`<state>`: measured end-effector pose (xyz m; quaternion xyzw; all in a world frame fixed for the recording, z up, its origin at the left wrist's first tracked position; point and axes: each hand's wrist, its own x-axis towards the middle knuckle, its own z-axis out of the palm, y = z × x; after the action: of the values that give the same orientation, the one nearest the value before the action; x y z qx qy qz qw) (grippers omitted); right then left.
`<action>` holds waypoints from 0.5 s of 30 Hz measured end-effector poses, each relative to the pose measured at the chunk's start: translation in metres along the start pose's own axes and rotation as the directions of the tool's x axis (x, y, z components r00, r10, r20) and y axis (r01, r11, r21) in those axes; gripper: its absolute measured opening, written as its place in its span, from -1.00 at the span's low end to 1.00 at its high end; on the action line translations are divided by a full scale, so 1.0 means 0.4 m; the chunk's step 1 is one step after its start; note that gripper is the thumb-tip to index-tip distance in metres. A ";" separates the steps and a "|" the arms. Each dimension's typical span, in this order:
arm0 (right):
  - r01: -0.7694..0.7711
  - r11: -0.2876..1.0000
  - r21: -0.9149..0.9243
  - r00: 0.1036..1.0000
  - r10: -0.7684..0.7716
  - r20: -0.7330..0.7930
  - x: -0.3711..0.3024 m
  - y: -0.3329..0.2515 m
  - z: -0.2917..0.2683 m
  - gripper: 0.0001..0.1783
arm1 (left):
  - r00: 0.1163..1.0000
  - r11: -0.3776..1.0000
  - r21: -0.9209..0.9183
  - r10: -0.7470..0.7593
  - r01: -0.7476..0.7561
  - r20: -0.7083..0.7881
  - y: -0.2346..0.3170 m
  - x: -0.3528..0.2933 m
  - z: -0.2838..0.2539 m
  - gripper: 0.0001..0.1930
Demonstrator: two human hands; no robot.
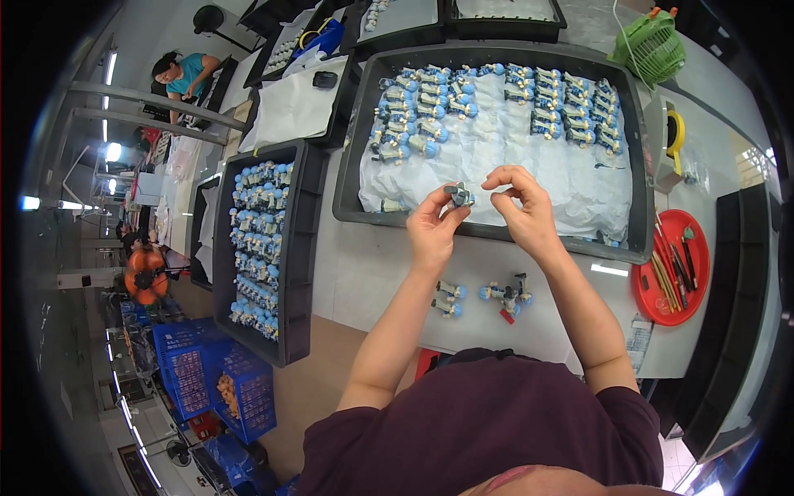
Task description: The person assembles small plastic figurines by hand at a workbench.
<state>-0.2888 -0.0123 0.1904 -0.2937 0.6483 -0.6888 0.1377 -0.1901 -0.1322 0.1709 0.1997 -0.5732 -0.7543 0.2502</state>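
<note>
A person's left hand [432, 236] pinches a small blue figurine [461, 196] above the near edge of a large black tray [351, 174]. The right hand [526, 217] curls just beside it; whether it grips anything cannot be told. Work looks partway: figurine rows [571, 108] line the tray's far left and right, bare paper [500, 149] between; loose figurines [449, 307] lie nearer, on the table [372, 281].

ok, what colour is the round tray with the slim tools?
Red: the round tray shows best in the head view, at the right.
</note>
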 end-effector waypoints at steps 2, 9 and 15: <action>0.033 0.998 -0.057 0.999 -0.032 0.017 0.010 -0.016 0.008 -0.78 | 0.999 0.999 0.007 0.031 -0.031 -0.018 -0.006 0.012 -0.009 -0.65; 0.087 0.969 -0.230 0.996 -0.086 0.013 0.021 -0.016 0.053 -0.81 | 0.975 0.975 0.021 0.221 -0.222 0.033 -0.028 0.049 -0.033 -0.65; 0.020 0.995 -0.098 1.000 -0.019 0.014 0.067 0.017 0.052 -0.77 | 0.946 0.936 0.140 0.317 -0.323 0.061 -0.035 0.074 -0.035 -0.67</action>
<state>-0.2993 -0.0453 0.1896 -0.3111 0.6775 -0.6555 0.1206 -0.2076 -0.1578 0.1534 0.1078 -0.6571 -0.6624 0.3433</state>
